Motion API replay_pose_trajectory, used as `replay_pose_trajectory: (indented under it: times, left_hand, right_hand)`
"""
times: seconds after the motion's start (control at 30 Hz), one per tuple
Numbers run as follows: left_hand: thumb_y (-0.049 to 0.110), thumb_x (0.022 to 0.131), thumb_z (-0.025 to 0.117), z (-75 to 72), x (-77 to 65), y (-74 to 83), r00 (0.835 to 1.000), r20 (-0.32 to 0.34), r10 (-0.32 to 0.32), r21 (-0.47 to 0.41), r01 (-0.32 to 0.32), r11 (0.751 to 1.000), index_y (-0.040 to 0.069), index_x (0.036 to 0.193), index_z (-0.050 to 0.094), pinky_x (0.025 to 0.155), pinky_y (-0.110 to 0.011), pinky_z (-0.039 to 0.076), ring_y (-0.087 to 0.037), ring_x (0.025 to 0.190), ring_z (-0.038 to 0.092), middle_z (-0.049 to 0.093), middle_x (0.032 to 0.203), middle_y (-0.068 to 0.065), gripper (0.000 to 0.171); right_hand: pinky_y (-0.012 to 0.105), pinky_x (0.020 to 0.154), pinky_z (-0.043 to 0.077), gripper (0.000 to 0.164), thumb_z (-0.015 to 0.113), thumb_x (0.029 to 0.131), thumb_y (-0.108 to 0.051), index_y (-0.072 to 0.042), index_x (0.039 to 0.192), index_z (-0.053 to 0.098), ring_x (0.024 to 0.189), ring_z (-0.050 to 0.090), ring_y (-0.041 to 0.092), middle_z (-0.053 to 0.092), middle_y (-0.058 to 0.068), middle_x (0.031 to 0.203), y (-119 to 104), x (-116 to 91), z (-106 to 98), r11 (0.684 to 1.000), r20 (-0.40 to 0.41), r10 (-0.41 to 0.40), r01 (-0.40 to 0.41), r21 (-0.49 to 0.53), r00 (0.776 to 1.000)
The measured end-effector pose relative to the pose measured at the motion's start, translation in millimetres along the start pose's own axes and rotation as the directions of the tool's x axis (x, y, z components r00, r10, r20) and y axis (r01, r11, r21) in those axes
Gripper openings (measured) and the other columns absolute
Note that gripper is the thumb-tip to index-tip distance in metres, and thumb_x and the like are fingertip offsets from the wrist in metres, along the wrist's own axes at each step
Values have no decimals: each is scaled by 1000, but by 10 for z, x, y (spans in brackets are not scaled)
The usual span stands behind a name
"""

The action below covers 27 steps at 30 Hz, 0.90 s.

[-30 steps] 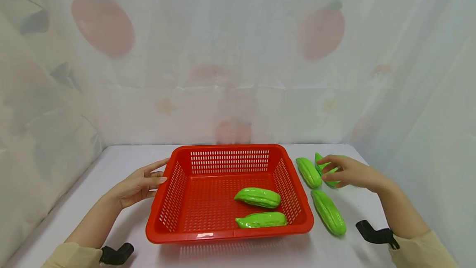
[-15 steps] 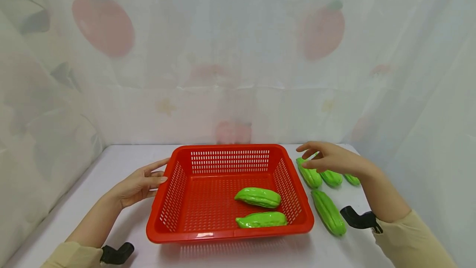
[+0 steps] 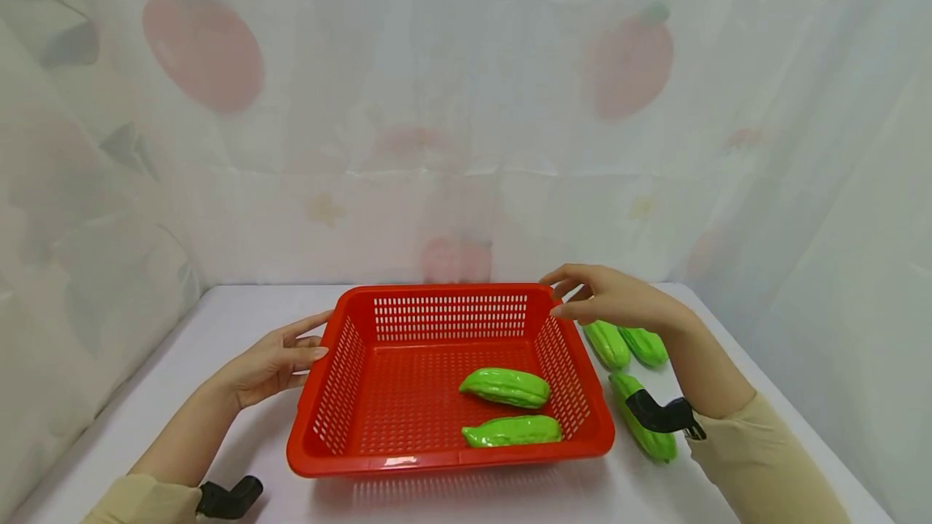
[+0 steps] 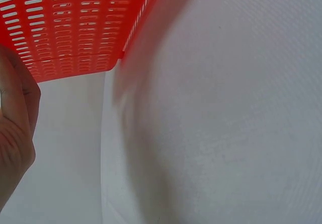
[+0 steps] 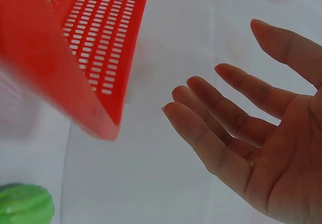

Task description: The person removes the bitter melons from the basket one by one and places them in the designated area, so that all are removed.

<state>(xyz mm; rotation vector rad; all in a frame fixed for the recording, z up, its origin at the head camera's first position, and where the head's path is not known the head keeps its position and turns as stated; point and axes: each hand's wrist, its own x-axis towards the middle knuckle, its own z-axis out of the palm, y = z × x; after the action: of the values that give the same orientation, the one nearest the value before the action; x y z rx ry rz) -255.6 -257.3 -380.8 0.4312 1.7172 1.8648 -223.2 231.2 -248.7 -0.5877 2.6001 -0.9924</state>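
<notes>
A red plastic basket (image 3: 408,461) with slotted walls stands in the middle of the head view. Inside, toward its right side, lie two glossy green ribbed gourds (image 3: 505,387). My left hand (image 3: 265,362) holds the basket's left side, thumb at the rim and the other fingers along the outer wall. At the far right corner hovers my right hand (image 3: 612,297), its fingers spread and loosely bent, holding nothing. The right wrist view shows a gap between these fingers (image 5: 229,126) and the basket wall (image 5: 108,43).
More green gourds lie on the white table (image 3: 269,459) to the right of the basket: one (image 3: 606,344) near its wall, another (image 3: 644,346) beside that, and a third (image 3: 651,435) partly behind the black wrist mount (image 3: 658,412). A printed white curtain (image 3: 466,103) closes off the back.
My right hand has moved left from above the gourds on the table to the basket's far right corner. My left hand, the basket and the gourds in it stay in place.
</notes>
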Motion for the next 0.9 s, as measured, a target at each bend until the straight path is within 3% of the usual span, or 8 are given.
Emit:
replay_pose_trajectory:
  times: [0.47, 0.9]
  left_hand:
    - [10, 101, 49, -5, 11, -6, 1000, -13, 2, 16, -2, 1000, 10, 159, 3, 88, -35, 60, -10, 99, 69, 68, 112, 5, 74]
    - [12, 101, 51, 15, 7, -6, 999, -44, -7, 26, 8, 1000, 11, 159, 4, 88, -35, 60, -9, 100, 69, 68, 113, 5, 75]
  right_hand:
    - [41, 96, 56, 45, 63, 96, -29, -19, 138, 52, 107, 66, 20, 60, 12, 132, -125, 256, 184, 997, 29, -63, 62, 40, 998]
    - [38, 87, 59, 45, 63, 96, -26, -15, 138, 52, 101, 68, 21, 59, 18, 132, -161, 502, 349, 991, 50, -88, 82, 108, 995]
